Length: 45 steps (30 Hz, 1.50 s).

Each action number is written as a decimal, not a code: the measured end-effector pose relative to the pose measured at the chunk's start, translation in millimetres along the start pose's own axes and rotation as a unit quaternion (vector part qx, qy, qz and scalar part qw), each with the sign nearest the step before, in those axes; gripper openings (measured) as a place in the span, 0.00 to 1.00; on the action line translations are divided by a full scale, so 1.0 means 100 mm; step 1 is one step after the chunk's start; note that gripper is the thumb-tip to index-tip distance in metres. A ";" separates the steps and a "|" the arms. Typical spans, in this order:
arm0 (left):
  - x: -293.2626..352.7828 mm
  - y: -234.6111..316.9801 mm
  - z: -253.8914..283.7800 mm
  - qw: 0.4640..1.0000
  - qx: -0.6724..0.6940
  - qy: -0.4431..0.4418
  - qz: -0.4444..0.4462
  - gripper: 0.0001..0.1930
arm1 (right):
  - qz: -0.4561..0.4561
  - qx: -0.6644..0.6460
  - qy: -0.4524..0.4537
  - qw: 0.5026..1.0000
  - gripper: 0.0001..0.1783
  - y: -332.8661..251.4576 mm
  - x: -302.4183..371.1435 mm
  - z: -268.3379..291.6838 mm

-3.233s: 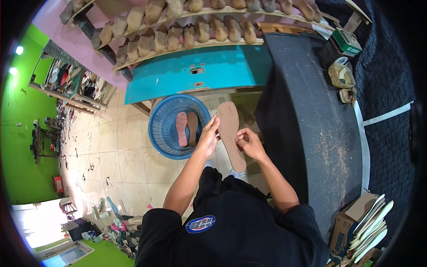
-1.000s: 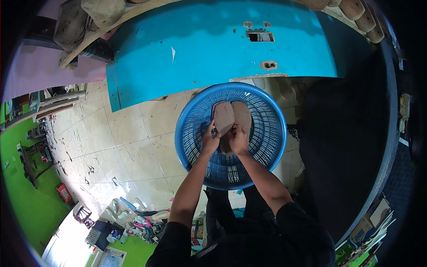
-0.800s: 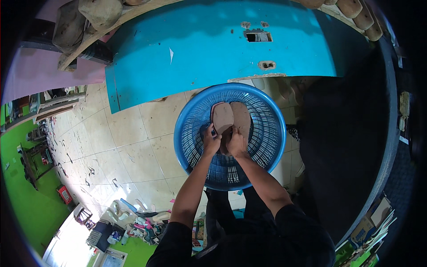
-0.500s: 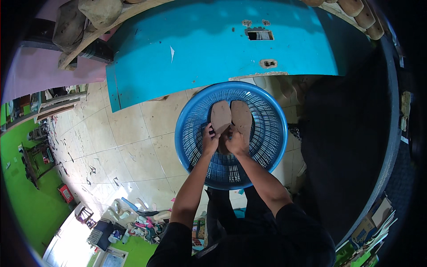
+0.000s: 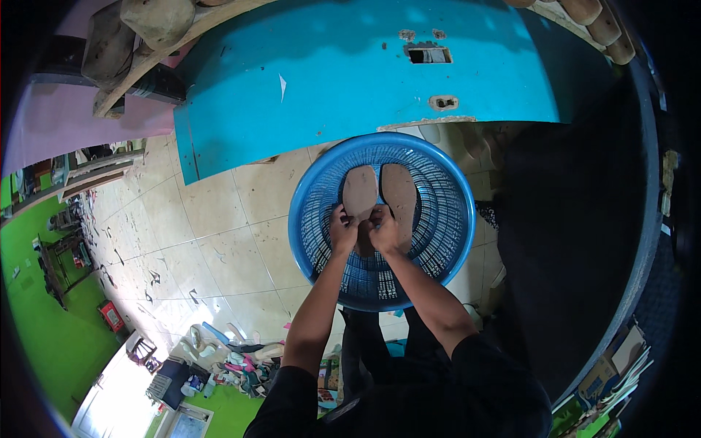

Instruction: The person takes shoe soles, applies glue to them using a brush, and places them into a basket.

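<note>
Two brown shoe soles lie side by side over the blue plastic basket [image 5: 307, 264] in front of me. My left hand [image 5: 343, 232] is closed on the lower end of the left sole [image 5: 360, 191], fingers curled at its left edge. From the other side, my right hand [image 5: 384, 229] pinches near the same narrow end. The right sole [image 5: 399, 191] rests just beyond my right fingers, its lower part partly covered by that hand. Another dark brown piece [image 5: 364, 244] shows between my hands; its kind is unclear.
Beyond the basket stands a turquoise panel [image 5: 314, 80] with cut holes. Wooden shoe lasts [image 5: 157, 22] sit on a curved shelf above. Scraps lie on the tiled floor [image 5: 212, 212]. Black cloth [image 5: 569, 241] hangs at right; a pile of footwear and scraps [image 5: 244, 365] lies lower left.
The left sole has tilted slightly, and my fingers have drawn closer around its narrow end. The right sole stays in almost the same place.
</note>
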<state>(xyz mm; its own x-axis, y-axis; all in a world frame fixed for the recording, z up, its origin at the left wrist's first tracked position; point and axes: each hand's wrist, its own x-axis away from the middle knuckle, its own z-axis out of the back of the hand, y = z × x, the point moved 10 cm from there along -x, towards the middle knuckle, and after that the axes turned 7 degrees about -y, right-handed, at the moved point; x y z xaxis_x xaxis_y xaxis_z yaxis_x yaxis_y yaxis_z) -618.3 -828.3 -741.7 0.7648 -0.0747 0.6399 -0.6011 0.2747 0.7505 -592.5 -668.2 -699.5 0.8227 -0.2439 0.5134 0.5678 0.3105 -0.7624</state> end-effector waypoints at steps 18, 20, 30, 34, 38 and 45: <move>0.01 0.02 0.15 0.984 -0.158 0.062 0.053 0.21 | -0.007 0.058 -0.015 0.998 0.20 0.04 -0.13 -0.08; 0.03 0.10 0.15 0.982 -0.164 0.055 0.072 0.21 | -0.014 0.076 -0.012 0.997 0.19 0.02 -0.14 -0.07; 0.11 0.39 0.16 0.960 -0.279 0.017 0.013 0.32 | -0.053 0.101 -0.038 0.993 0.26 -0.19 0.19 0.18; 0.18 0.55 0.15 0.957 -0.288 -0.008 -0.018 0.34 | -0.057 0.062 -0.103 0.991 0.19 -0.48 0.49 0.51; 0.60 1.31 0.00 0.950 -0.266 -0.014 -0.166 0.26 | 0.020 -0.002 -0.064 0.998 0.14 -0.61 0.93 1.01; 1.94 2.98 -1.33 0.916 -0.166 -0.107 -0.351 0.19 | 0.157 -0.133 0.092 0.974 0.07 -0.77 2.27 2.81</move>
<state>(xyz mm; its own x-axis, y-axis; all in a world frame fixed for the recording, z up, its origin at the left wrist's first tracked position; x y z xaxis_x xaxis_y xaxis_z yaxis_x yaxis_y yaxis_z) -617.8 -633.4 -416.1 0.8517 -0.5201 0.0641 0.1509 0.3605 0.9205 -442.3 -489.8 -413.4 0.9219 -0.3440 0.1781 0.2421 0.1528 -0.9581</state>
